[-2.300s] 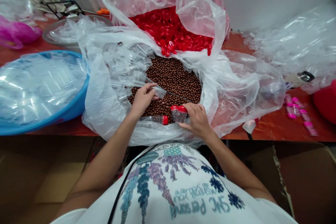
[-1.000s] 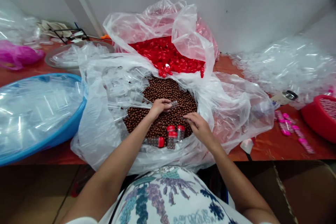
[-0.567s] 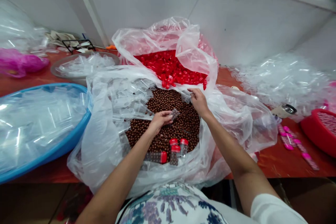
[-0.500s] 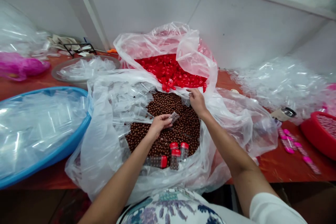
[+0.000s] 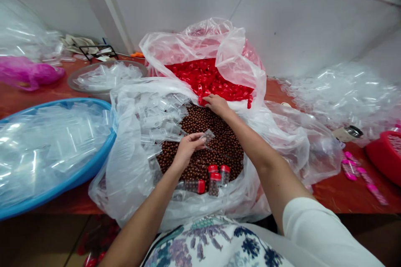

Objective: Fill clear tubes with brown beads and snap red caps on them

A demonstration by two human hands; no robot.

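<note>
Right hand (image 5: 216,104) moved left to red caps (image 5: 206,76), its hold unclear, left fingers (image 5: 197,136) pinching filled tube (image 5: 208,135)

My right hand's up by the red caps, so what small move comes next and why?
I'd probably have the right hand pinch one of the red caps: it is at the near edge of their pile, while the left hand holds a clear tube with no red cap showing, unlike the capped tubes nearby.

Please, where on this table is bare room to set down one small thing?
Bare table shows at front right, between clear sheeting and pink tubes; a narrower strip lies between pink bag and blue basin. Crowded: brown beads, with red-capped jars on them and the left hand above.
</note>
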